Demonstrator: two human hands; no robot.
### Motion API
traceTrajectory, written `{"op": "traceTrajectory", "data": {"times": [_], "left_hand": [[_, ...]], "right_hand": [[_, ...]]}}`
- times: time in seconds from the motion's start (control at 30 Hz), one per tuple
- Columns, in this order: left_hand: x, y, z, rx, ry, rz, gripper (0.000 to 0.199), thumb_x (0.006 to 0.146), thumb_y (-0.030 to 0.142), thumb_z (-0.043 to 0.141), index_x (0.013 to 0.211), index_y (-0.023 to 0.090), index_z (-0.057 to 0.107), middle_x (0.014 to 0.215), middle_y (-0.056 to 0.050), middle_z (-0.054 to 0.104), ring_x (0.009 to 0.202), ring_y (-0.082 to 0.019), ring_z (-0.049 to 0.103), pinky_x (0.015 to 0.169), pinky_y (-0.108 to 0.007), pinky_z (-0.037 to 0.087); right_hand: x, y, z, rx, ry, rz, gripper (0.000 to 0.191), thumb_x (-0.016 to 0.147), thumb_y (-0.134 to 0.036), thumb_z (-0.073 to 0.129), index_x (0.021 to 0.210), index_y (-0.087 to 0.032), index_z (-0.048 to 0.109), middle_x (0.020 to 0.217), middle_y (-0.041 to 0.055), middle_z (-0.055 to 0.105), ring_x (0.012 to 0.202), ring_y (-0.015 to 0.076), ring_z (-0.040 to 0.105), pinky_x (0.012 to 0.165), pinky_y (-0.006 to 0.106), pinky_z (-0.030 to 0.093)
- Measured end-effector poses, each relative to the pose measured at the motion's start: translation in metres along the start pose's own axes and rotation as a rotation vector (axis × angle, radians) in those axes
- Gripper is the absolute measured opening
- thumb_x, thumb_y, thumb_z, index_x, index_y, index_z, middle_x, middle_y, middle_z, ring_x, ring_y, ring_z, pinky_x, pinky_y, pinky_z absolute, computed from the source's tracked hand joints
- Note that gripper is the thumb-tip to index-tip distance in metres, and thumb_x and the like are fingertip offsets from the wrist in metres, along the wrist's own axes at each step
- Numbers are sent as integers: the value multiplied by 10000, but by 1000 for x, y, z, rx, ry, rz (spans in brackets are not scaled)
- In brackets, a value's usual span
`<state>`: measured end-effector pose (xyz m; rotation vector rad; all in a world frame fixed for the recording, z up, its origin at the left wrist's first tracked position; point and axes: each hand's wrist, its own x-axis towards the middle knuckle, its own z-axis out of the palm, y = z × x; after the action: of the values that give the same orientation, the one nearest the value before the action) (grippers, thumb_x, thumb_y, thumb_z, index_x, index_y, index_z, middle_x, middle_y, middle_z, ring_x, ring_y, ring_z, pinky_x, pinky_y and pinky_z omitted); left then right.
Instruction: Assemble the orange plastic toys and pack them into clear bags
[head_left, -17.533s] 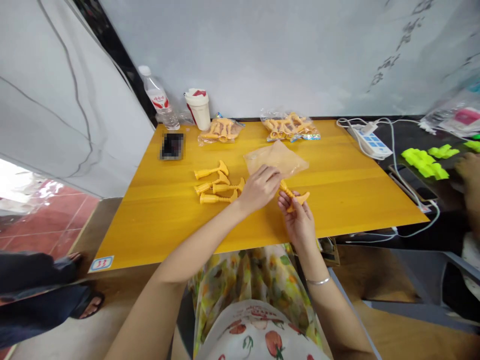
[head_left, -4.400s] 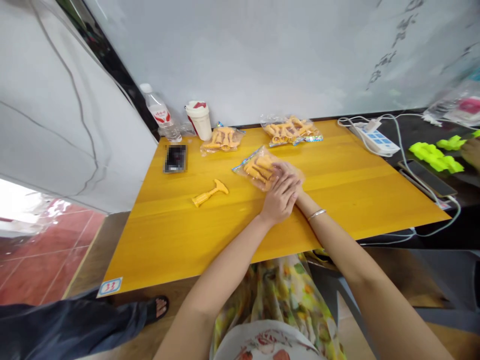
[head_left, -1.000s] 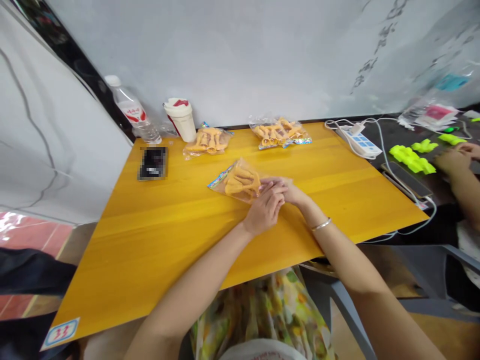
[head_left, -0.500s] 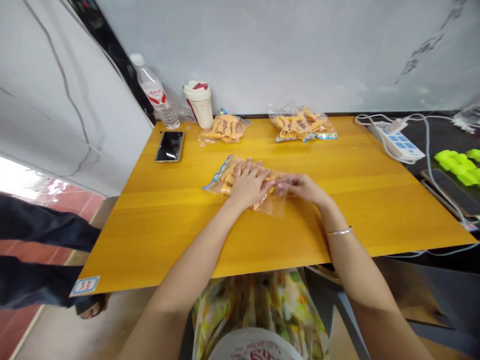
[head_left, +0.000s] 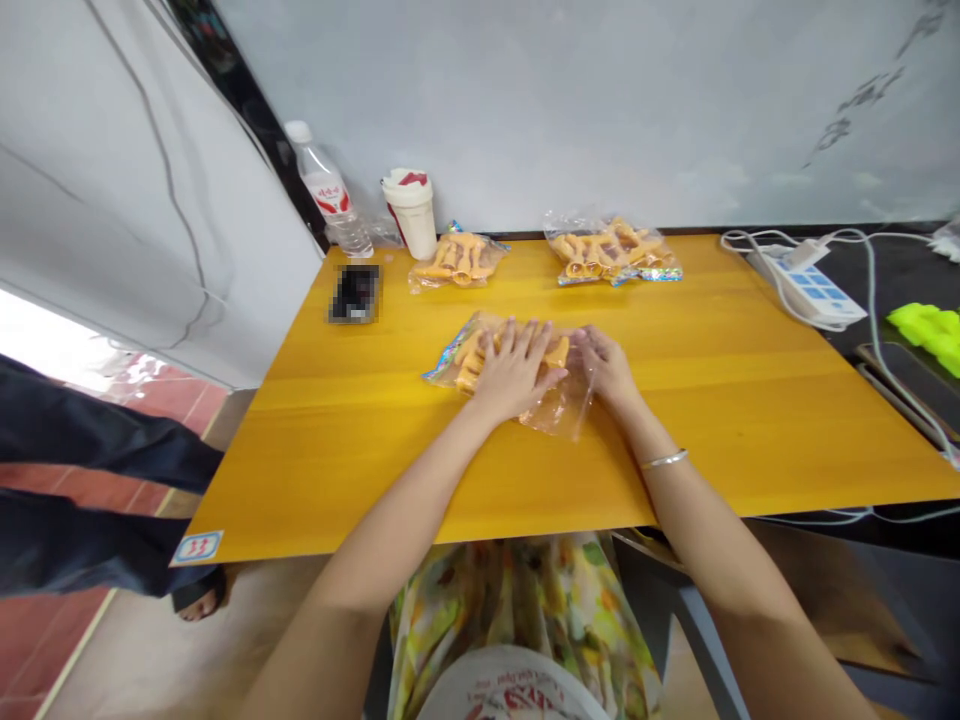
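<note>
A clear plastic bag of orange pieces lies on the yellow table in front of me, its shiny blue printed edge toward the left. My left hand rests flat across the bag with the fingers spread, covering part of the orange pieces. At the bag's right end, my right hand has its fingers closed on the loose clear plastic. The exact fingertip contact there is partly hidden.
Two more filled bags, one left and one right, lie at the back. A cup, a water bottle and a phone stand or lie back left. A power strip is at right; a person's legs are left.
My right hand has turned more upright and drawn closer against the bag's right end. My left hand stays flat on the bag. The whole view has shifted slightly.
</note>
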<state>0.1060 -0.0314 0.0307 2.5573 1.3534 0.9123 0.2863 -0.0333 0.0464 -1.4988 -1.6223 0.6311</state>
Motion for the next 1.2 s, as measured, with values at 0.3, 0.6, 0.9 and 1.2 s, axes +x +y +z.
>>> {"op": "traceTrajectory", "data": {"times": [0.3, 0.6, 0.9, 1.2], "left_hand": [[13, -27, 24, -300, 246, 39, 828, 977, 565, 382, 1561, 107, 14, 1630, -255, 152, 1528, -289, 190, 1226, -443, 282], [-1, -73, 4, -312, 98, 27, 1198, 777, 432, 776, 1573, 224, -94, 1651, -233, 37, 1538, -378, 47, 1222, -606, 164], [-17, -48, -18, -228, 11, 318, 212, 958, 306, 563, 1086, 217, 707, 1199, -115, 659, 1173, -239, 605, 1025, -424, 494], [-11, -48, -19, -288, 87, -107, 317, 970, 325, 501, 733, 190, 663, 689, -35, 626, 700, -172, 578, 685, -281, 439]], "right_hand": [[-13, -73, 10, -307, -95, -656, 233, 970, -266, 486, 1056, -228, 699, 1244, 95, 686, 1153, 259, 618, 1008, 384, 450], [10, -20, -9, -467, -122, -781, 326, 992, -204, 438, 1246, -219, 643, 1222, 88, 701, 1175, 237, 617, 1033, 419, 478], [-29, 41, -69, -767, -201, -736, 436, 949, -114, 471, 1343, -255, 595, 1464, 126, 505, 1290, 302, 502, 1018, 482, 496], [-29, 19, -26, -605, -200, -698, 422, 948, -520, 553, 1206, -200, 647, 1324, 142, 616, 1146, 306, 574, 945, 446, 492]]}}
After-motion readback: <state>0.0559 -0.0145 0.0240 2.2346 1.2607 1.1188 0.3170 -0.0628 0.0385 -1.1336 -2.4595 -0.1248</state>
